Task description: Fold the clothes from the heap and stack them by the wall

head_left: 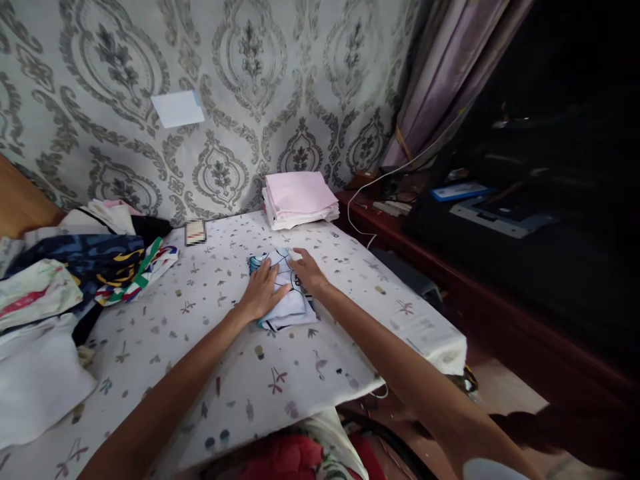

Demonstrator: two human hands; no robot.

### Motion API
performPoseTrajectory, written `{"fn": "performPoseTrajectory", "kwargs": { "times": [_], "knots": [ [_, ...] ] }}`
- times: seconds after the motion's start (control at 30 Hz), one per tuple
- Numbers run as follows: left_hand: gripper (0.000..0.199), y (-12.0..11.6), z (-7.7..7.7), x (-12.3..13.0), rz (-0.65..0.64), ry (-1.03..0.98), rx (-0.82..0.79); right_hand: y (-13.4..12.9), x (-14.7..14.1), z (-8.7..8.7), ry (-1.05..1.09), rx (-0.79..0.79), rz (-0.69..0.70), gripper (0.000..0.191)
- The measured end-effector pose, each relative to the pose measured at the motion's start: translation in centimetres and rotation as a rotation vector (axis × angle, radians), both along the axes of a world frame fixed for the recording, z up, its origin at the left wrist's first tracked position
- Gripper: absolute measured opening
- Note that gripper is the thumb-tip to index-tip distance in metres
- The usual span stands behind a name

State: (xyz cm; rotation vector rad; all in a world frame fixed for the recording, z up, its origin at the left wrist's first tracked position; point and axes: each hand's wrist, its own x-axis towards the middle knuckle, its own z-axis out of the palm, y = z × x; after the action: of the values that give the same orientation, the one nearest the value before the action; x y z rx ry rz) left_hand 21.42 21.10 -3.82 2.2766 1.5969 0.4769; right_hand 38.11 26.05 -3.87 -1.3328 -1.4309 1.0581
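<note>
A small folded garment (289,308), white and light blue with dark lines, lies on the patterned white cloth (200,347) covering the table. My left hand (261,291) rests flat on the garment's left part, fingers spread. At its upper right edge is my right hand (307,269), its fingers touching the fabric; whether they pinch any of it is too small to tell.
Loose clothes (80,267) are heaped at the left. Folded pink and white cloths (300,195) are stacked by the wall, and a small card-like item (195,232) lies left of them. A white cable (353,203) hangs near a dark red cabinet (480,293) at right.
</note>
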Motion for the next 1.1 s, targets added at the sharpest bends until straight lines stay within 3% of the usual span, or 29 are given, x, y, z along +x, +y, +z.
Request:
{"fn": "performPoseTrajectory", "kwargs": {
  "times": [0.23,0.43,0.57,0.67,0.73,0.83,0.93,1.1],
  "knots": [
    [0.072,0.2,-0.1,0.0,0.001,0.003,0.045,-5.1,1.3,1.4,-0.286,-0.014,0.069,0.060],
    [0.076,0.0,-0.4,-0.4,-0.051,-0.077,0.034,-6.2,2.4,3.2,-0.582,0.049,0.154,0.054],
    [0.058,1.1,0.4,-2.1,-0.091,-0.203,0.176,-6.6,2.1,4.3,-0.871,0.150,0.133,0.042],
    [0.040,3.5,1.6,-4.0,-0.005,-0.236,0.310,-6.5,0.0,4.7,-0.881,0.268,0.183,0.034],
    [0.032,5.4,2.2,-4.9,0.063,-0.148,0.313,-6.1,-1.8,4.4,-0.856,0.304,0.240,0.038],
    [0.016,7.5,2.5,-5.4,0.039,-0.009,0.237,-5.3,-3.3,3.3,-0.858,0.246,0.307,0.061],
    [0.015,8.7,1.9,-5.0,0.023,0.048,0.191,-4.8,-2.8,1.8,-0.891,0.159,0.371,0.081],
    [0.022,10.0,1.2,-3.9,0.104,0.114,0.153,-4.5,-1.2,0.7,-0.907,0.186,0.408,0.082]
  ]
}}
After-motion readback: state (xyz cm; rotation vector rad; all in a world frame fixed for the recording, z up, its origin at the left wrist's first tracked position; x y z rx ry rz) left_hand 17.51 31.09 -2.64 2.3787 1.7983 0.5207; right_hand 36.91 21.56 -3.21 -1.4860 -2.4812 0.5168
